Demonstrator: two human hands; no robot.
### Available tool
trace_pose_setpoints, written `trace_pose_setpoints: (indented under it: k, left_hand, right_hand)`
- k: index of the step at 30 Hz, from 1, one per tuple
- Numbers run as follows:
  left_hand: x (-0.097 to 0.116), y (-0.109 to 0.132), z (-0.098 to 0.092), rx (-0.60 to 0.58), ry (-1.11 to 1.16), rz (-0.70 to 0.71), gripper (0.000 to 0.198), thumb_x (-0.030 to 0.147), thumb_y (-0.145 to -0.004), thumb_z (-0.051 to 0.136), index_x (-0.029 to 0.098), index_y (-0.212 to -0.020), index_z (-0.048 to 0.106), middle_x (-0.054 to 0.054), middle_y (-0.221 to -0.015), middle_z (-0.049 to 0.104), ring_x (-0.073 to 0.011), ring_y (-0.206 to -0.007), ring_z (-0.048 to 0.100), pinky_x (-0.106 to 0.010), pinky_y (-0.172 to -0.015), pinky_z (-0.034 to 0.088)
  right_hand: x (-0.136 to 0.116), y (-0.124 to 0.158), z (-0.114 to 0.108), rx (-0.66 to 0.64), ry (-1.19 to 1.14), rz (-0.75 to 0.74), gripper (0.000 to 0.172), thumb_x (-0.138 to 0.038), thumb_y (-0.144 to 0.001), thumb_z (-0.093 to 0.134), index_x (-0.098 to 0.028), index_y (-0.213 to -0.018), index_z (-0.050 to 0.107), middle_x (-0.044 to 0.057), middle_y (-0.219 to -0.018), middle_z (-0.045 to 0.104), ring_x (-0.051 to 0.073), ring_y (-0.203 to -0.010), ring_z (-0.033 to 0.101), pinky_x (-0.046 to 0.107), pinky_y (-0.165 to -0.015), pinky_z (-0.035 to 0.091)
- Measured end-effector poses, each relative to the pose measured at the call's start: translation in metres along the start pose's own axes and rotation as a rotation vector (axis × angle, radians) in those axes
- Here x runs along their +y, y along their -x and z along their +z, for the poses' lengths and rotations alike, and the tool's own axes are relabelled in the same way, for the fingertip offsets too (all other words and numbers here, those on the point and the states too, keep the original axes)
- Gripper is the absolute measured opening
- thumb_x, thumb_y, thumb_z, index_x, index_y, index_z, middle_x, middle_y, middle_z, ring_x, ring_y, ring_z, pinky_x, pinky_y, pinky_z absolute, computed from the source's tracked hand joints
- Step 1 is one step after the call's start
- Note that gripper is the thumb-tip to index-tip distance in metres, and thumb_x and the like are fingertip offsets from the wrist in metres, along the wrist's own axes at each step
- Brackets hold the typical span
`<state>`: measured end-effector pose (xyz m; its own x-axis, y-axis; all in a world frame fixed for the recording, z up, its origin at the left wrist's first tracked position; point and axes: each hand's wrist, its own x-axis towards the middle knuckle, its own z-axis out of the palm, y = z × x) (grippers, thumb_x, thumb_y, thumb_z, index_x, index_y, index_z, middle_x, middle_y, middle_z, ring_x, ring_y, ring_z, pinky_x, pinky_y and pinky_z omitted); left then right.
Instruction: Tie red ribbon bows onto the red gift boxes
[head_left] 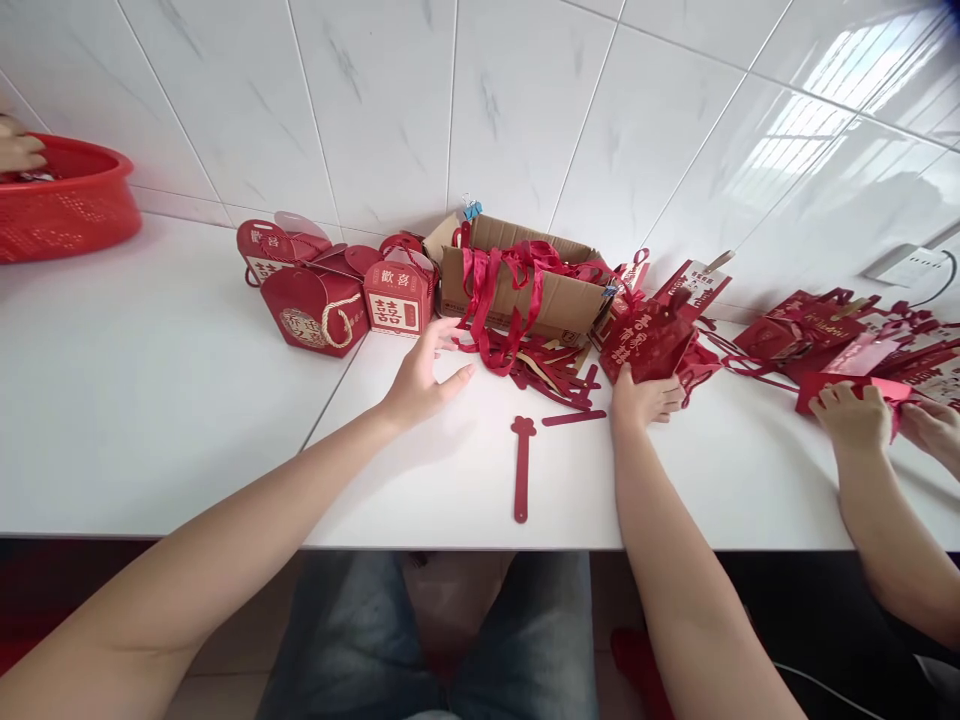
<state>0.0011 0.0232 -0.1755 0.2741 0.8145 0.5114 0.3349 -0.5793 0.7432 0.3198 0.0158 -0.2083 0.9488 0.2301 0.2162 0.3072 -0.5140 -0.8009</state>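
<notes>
My left hand [421, 380] is over the table with thumb and fingers apart, its fingertips near dark red ribbons [501, 350] that spill from a cardboard box [555, 307]. It holds nothing. My right hand [646, 398] grips the lower part of a red gift box [646, 335] with gold characters, among other red boxes on the right. Below the cardboard box lies a heap of red strips [555, 365]. Closer to the table's front edge are a red strip with a flower-shaped end [522, 470] and a shorter flat red strip [574, 418].
Red gift boxes [315, 310] stand at left by the tiled wall [390, 110]. A red plastic basket [71, 215] with a person's hand over it is far left. At right, another person's hands [855, 415] handle a red box near more boxes [810, 325].
</notes>
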Motion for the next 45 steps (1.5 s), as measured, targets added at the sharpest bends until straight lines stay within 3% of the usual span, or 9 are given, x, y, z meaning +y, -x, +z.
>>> trace_pose_setpoints:
  k: [4,7,10,16,26,32,38,41,45]
  left_hand:
    - [-0.003,0.000,0.001,0.001,-0.044,0.007,0.058,0.032,-0.077,0.064,0.023,-0.128,0.039,-0.010,-0.126,0.056,-0.0224,-0.106,0.058,-0.044,-0.094,0.046]
    - [-0.007,-0.001,0.002,0.038,-0.068,0.006,0.057,0.030,-0.077,0.064,0.022,-0.128,0.038,-0.010,-0.125,0.055,-0.0229,-0.105,0.057,-0.045,-0.095,0.045]
    - [-0.017,-0.003,0.003,0.099,-0.128,0.000,0.056,0.029,-0.075,0.064,0.021,-0.125,0.040,-0.012,-0.124,0.052,-0.0257,-0.108,0.055,-0.047,-0.096,0.044]
    - [-0.048,-0.018,-0.003,0.301,-0.361,-0.060,0.065,0.023,-0.063,0.070,0.020,-0.122,0.042,-0.018,-0.132,0.041,-0.0406,-0.127,0.036,-0.062,-0.104,0.027]
    - [-0.051,-0.036,-0.097,0.808,-0.514,-0.230,0.112,0.038,-0.058,0.085,0.017,-0.142,0.014,-0.019,-0.154,0.008,-0.0432,-0.141,-0.002,-0.067,-0.107,-0.002]
    - [-0.065,-0.036,-0.107,0.792,-0.345,-0.337,0.100,0.036,-0.056,0.086,0.021,-0.130,0.021,-0.013,-0.140,0.035,-0.0347,-0.126,0.036,-0.068,-0.104,0.018]
    - [-0.038,-0.043,-0.113,1.088,-0.464,0.007,0.095,0.021,-0.050,0.081,0.020,-0.124,0.022,-0.013,-0.132,0.033,-0.0314,-0.125,0.032,-0.057,-0.104,0.029]
    - [-0.027,-0.045,-0.107,0.978,-0.390,0.316,0.091,0.039,-0.056,0.076,0.018,-0.123,0.019,-0.014,-0.128,0.031,-0.0288,-0.123,0.036,-0.051,-0.106,0.032]
    - [-0.019,-0.034,-0.069,0.461,-0.063,0.463,0.078,0.056,-0.067,0.064,0.022,-0.127,0.027,-0.010,-0.121,0.041,-0.0270,-0.111,0.048,-0.048,-0.101,0.040]
  right_hand:
    - [0.005,-0.001,0.002,0.048,0.034,-0.015,0.081,-0.039,-0.066,0.069,-0.017,-0.133,0.028,0.024,-0.144,0.028,0.038,-0.133,0.032,0.057,-0.105,0.031]
    - [0.008,-0.004,-0.001,0.112,-0.150,-0.181,0.054,-0.032,-0.074,0.059,-0.020,-0.122,0.035,0.015,-0.120,0.052,0.028,-0.110,0.054,0.047,-0.092,0.045]
    - [0.009,-0.004,0.000,0.005,-0.338,-0.265,0.031,-0.029,-0.079,0.051,-0.021,-0.107,0.042,0.007,-0.090,0.060,0.022,-0.081,0.060,0.041,-0.080,0.048]
    - [0.007,0.005,0.009,-0.215,-0.475,-0.375,0.035,-0.023,-0.074,0.049,-0.019,-0.108,0.044,0.008,-0.093,0.064,0.019,-0.084,0.061,0.037,-0.079,0.048]
    - [-0.006,0.042,0.013,-0.453,-0.466,-0.680,0.031,-0.026,-0.078,0.051,-0.019,-0.107,0.051,0.008,-0.099,0.062,0.018,-0.088,0.059,0.033,-0.072,0.049]
    - [-0.011,0.053,0.009,-0.475,-0.468,-0.749,0.029,-0.023,-0.078,0.050,-0.018,-0.107,0.052,0.010,-0.101,0.061,0.019,-0.087,0.060,0.035,-0.072,0.052]
    - [-0.018,0.073,0.008,-0.414,-0.350,-1.088,0.026,-0.019,-0.084,0.048,-0.020,-0.107,0.060,0.011,-0.107,0.063,0.025,-0.105,0.056,0.045,-0.091,0.046]
    - [-0.026,0.092,0.009,-0.561,-0.169,-1.334,0.038,-0.013,-0.085,0.044,-0.022,-0.118,0.062,0.009,-0.124,0.062,0.027,-0.111,0.053,0.045,-0.095,0.043]
    - [-0.031,0.107,0.010,-0.648,0.076,-1.392,0.041,-0.017,-0.088,0.045,-0.020,-0.126,0.059,0.010,-0.125,0.063,0.030,-0.109,0.053,0.045,-0.090,0.043]
